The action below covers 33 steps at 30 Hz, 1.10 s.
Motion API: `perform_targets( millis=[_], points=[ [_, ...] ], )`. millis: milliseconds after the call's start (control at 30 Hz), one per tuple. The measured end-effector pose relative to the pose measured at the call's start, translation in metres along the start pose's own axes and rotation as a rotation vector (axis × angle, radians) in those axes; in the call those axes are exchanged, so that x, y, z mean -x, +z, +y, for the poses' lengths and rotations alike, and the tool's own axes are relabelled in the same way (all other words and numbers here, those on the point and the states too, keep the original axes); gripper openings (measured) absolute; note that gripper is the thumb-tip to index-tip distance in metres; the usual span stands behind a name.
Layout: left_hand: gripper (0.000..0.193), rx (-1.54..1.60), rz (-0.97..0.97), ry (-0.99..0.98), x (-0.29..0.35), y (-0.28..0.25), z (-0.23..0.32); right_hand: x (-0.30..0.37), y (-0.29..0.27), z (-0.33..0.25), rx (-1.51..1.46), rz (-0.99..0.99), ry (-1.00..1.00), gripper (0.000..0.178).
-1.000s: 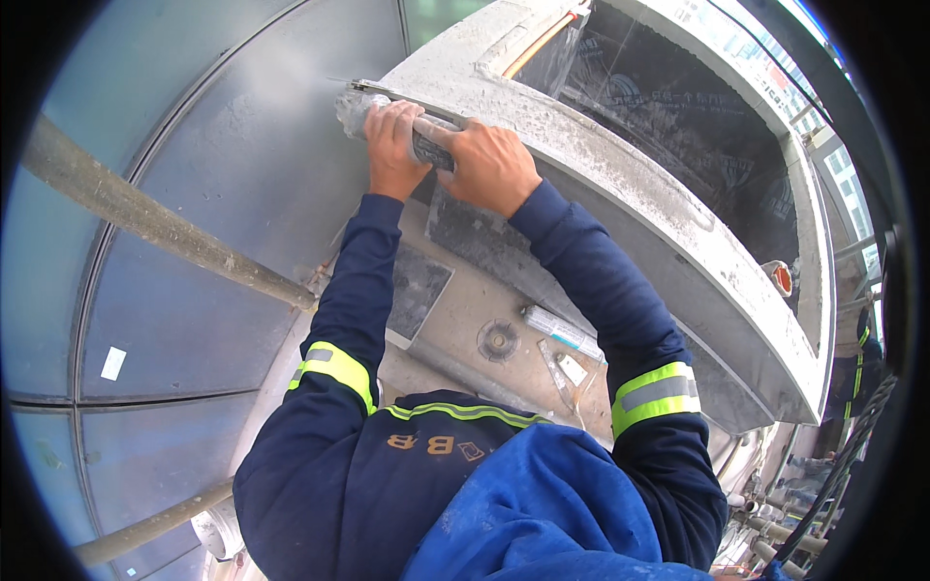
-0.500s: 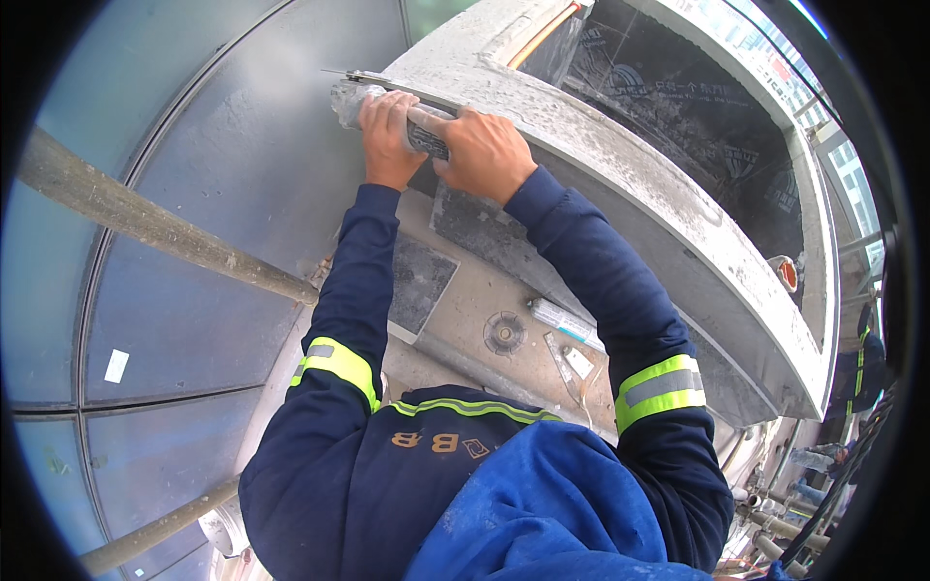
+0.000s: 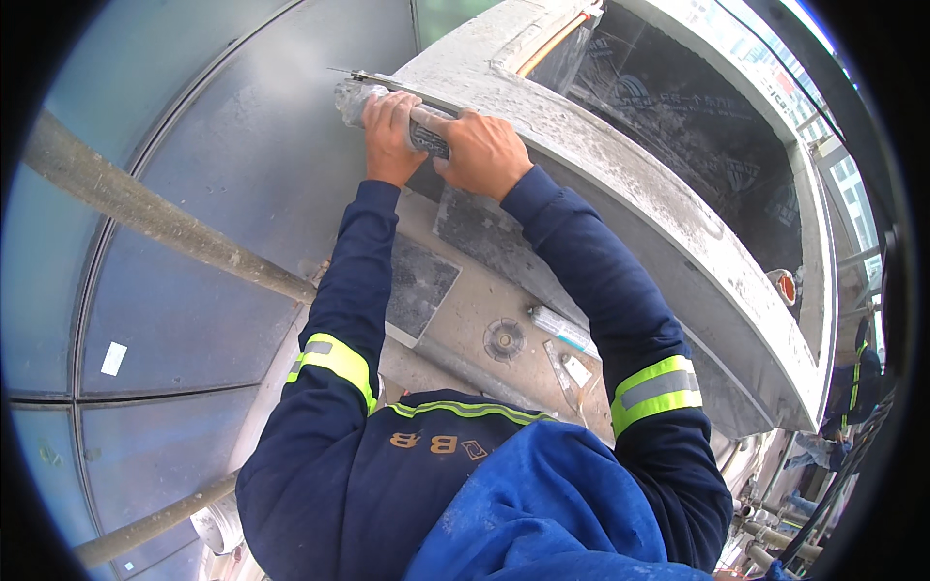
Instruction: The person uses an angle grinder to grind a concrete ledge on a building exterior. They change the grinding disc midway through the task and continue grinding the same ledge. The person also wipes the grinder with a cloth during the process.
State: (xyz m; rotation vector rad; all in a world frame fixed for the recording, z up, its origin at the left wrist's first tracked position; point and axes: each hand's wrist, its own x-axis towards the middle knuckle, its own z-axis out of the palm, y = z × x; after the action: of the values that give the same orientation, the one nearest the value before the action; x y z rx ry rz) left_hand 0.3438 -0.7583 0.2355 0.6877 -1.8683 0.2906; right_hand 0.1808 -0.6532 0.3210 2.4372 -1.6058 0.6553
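Both my hands grip a dusty grey angle grinder (image 3: 428, 141), held against the edge of the pale concrete ledge (image 3: 542, 121). My left hand (image 3: 389, 137) is closed around its body near the whitish, dust-covered head. Close beside it, my right hand (image 3: 484, 155) wraps the rear of the body, thumb pointing toward the left hand. A thin metal disc (image 3: 373, 79), seen edge-on, lies along the ledge's left end. My fingers hide much of the tool, and whether the disc touches the concrete I cannot tell.
Glass panels (image 3: 208, 194) stand at left, crossed by a scaffold pole (image 3: 165, 213). Below my arms are a dark slab (image 3: 421, 290), a round drain (image 3: 505, 339) and a sealant tube (image 3: 564, 327). A dark, film-lined recess (image 3: 678, 126) sits behind the ledge. Another person (image 3: 852, 378) is at far right.
The view has shifted very slightly. My hands and the grinder stay in nearly the same place along the ledge edge, with the same grip.
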Motion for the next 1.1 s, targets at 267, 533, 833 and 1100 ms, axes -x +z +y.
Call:
perform_targets(
  millis=[267,533,833,1100],
  points=[
    [0.073,-0.009,-0.015,-0.009,-0.001,-0.002,-0.009,-0.009,0.006,-0.001,-0.008,-0.027,0.01,0.061],
    [0.059,-0.033,-0.013,-0.013,-0.002,-0.001,-0.018,-0.019,0.01,-0.002,-0.032,-0.047,0.014,0.058],
    [0.064,-0.003,-0.011,-0.031,-0.004,-0.003,-0.025,-0.029,0.006,-0.007,0.027,-0.065,-0.006,0.054],
    [0.074,0.044,-0.011,-0.038,-0.003,-0.004,0.006,-0.004,-0.005,-0.002,0.033,-0.078,0.032,0.061]
  ],
)
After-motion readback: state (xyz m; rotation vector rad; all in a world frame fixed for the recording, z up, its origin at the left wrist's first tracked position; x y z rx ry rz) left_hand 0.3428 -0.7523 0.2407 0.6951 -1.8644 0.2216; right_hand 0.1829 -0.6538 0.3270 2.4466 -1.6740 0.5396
